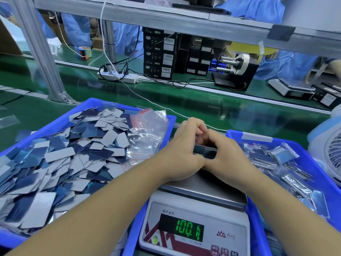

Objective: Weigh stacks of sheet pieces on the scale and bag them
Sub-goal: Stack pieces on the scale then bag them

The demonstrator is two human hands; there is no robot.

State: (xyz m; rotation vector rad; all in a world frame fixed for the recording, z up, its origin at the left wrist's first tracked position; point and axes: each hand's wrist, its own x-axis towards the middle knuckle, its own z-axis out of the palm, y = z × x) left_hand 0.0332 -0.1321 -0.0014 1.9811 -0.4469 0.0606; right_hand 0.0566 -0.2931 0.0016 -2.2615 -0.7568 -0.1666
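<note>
Here both hands (203, 154) grip the stack (204, 152), long axis left-right.

a green conveyor belt (184, 100) runs across behind the work area, with an aluminium frame post (39, 50) rising at the left. on the belt's far edge lies a white power strip (118, 76) with several plugs and cables. beside it stand stacked black boxes (158, 54) bearing white labels, then a black label dispenser (234, 71) with a white roller. a tape roll (84, 51) sits further back left. a white fan (330, 154) stands at the right edge.
</note>
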